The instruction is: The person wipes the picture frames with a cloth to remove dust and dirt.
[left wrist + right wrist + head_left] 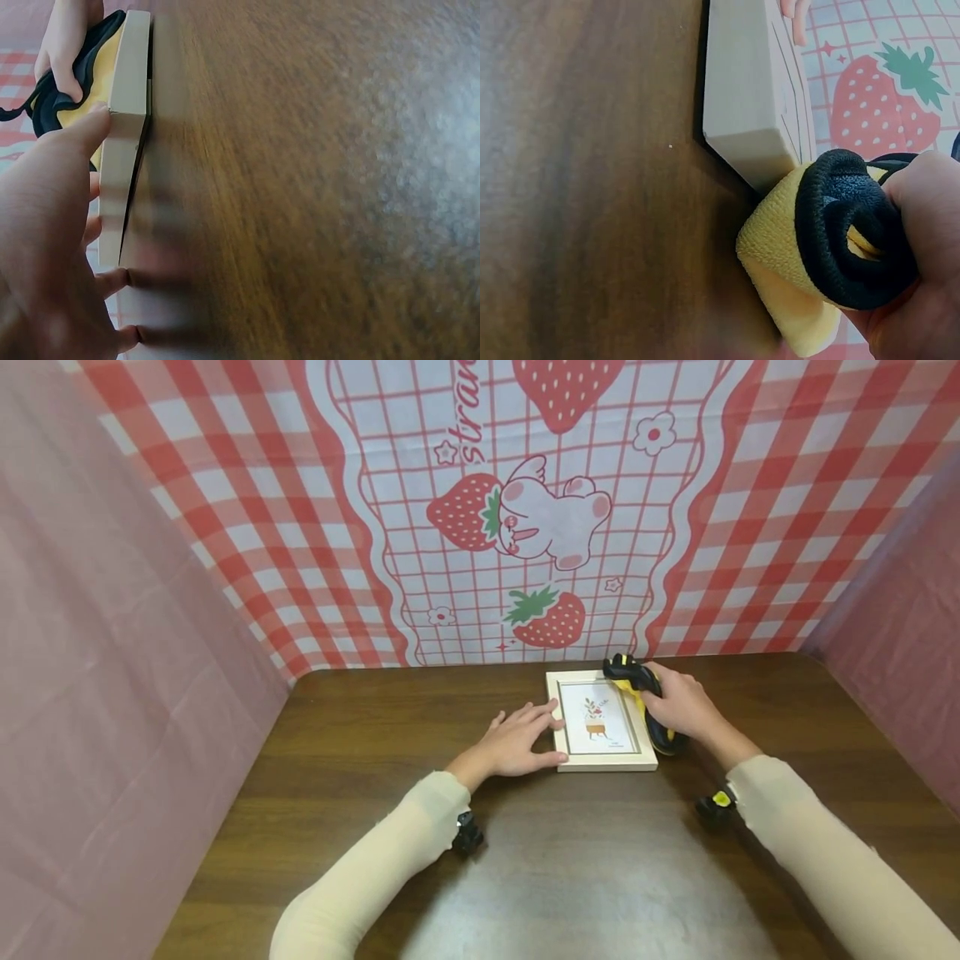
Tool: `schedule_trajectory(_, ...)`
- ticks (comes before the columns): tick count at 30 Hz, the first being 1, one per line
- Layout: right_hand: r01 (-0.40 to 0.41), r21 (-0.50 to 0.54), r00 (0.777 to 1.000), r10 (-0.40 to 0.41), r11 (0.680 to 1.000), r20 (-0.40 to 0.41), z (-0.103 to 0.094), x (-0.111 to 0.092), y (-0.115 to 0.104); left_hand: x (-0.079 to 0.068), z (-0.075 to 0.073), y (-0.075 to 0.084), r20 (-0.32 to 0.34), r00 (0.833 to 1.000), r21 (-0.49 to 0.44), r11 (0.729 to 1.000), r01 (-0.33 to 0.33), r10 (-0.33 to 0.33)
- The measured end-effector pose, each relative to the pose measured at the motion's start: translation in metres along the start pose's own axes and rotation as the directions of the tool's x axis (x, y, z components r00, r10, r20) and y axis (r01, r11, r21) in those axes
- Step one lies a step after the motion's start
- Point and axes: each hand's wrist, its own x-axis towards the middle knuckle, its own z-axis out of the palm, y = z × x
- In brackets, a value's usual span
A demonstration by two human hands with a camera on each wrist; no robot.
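Picture frame, one, cream-bordered: laid face up just right of centre in the head view, on a brown wood-grain table. A plant print is displayed within it.

Left hand, one: fingers spread and extended, nothing gripped. The thumb is rested at the frame's lower-left corner and two fingertips are laid on the left border; the remaining fingers are set down beyond it.

Cloth, one, yellow with black edging: bunched, and lapped over the frame's right border, upper right of the frame in the head view.

Right hand, one: fingers curled, the cloth gripped in a gathered fold.

Handling note: the step in hand is judged to be wiping of the border. The left edge is best braced with light, steady pressure, so that the frame is not slid along the table. A flat yellow face should be presented to the wood, strokes should be run along the border's length, and the loose tail should be tucked in lest a corner be snagged.
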Motion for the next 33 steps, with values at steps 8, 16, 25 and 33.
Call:
schedule_trajectory(8,0.029,0.005,1.0,-0.029,1.0,-0.006,0.002,-0.011,0.002,-0.013,-0.011,0.018,-0.001,1.0,0.081,0.997,0.016,-0.016)
schedule_trajectory(16,0.015,0.023,1.0,-0.015,1.0,-0.008,0.003,-0.026,-0.002,-0.012,-0.011,0.018,-0.001,1.0,0.066,0.998,0.012,-0.012)
schedule_trajectory(25,0.038,0.014,0.998,-0.037,0.999,-0.043,0.006,-0.04,-0.006,-0.01,-0.009,0.014,-0.007,1.0,0.044,0.999,0.006,-0.006)
schedule_trajectory(33,0.055,0.012,0.997,-0.054,0.998,-0.05,0.006,-0.052,-0.005,-0.012,-0.01,0.018,-0.01,1.0,0.063,0.998,0.017,-0.016)
